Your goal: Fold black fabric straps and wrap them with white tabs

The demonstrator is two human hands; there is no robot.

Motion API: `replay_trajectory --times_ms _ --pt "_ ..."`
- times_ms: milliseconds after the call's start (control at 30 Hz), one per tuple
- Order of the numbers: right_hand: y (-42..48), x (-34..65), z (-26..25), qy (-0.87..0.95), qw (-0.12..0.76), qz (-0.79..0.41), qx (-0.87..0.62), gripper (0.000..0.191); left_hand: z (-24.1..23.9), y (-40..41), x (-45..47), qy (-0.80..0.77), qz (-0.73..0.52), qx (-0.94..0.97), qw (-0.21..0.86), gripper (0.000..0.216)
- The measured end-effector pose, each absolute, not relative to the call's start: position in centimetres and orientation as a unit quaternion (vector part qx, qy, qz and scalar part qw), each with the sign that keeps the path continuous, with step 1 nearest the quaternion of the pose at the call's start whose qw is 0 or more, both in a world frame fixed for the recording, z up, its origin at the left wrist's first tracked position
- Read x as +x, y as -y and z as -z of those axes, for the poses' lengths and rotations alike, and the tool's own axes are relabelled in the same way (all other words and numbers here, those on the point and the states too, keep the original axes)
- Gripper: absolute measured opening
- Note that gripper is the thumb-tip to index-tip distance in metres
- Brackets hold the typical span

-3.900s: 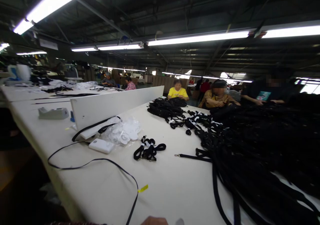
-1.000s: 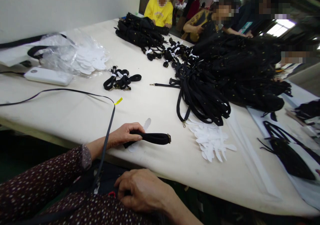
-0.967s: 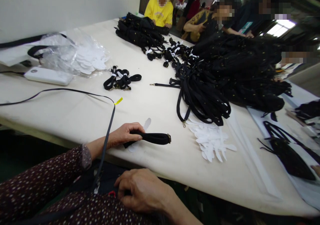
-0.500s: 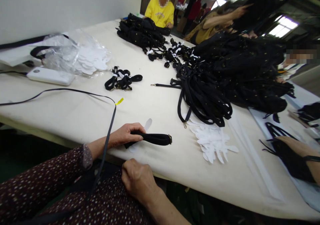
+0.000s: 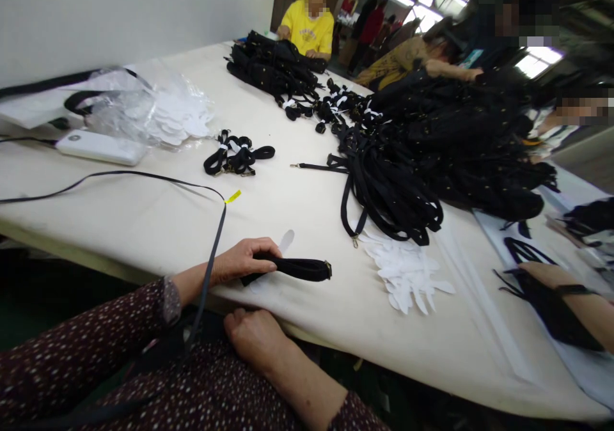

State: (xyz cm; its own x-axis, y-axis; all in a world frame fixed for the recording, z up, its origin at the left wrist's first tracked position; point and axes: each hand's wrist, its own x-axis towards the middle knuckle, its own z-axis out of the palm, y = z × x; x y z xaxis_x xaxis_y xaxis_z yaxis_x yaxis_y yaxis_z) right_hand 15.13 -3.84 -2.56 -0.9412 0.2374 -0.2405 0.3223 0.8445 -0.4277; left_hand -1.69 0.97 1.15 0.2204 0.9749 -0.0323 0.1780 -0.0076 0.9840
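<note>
My left hand is closed around a folded black strap at the table's near edge. The strap's looped end, with a metal buckle, points right. Beneath the strap lies a white paper strip, its rounded end showing past my fingers. My right hand is curled in front of my body, just below the table edge. Its fingertips are turned away, so whatever they hold, if anything, is hidden. Several bundled black straps with white wraps lie beyond my left hand.
Loose black straps and a heap of black bags cover the far right. White paper strips lie right of my hands. A power bank and plastic bag sit left. A co-worker's hand rests on black fabric at right.
My right hand has shifted slightly left and closer to my body. My left hand still grips the strap. At the back right, a co-worker's raised arm and dark fabric have come down.
</note>
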Motion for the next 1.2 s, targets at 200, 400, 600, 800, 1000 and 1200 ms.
replay_trajectory --times_ms 200,400,600,800,1000,1200 --pt "3.0 23.6 0.8 -0.872 0.056 0.363 0.325 0.016 -0.8 -0.9 -1.9 -0.486 -0.378 0.594 0.517 0.025" --pt "5.3 28.3 -1.3 -0.756 -0.021 0.523 0.392 0.015 -1.0 -0.7 -1.6 -0.504 -0.376 0.586 0.511 0.021" --pt "6.3 29.3 -2.0 -0.764 -0.113 0.557 0.307 0.026 -1.3 -0.6 -1.4 -0.518 -0.367 0.586 0.503 0.021" --pt "6.4 29.3 -2.7 -0.785 -0.085 0.534 0.302 0.017 -1.1 -0.7 -1.4 -0.518 -0.37 0.58 0.508 0.023" --pt "5.3 29.3 -2.0 -0.832 -0.084 0.37 0.404 0.014 -2.3 -1.0 -0.9 -0.546 -0.377 0.488 0.567 0.021" --pt "1.1 28.0 -4.8 -0.751 -0.167 0.442 0.462 0.015 -3.3 -1.9 0.5 -0.507 -0.406 0.436 0.623 0.025"
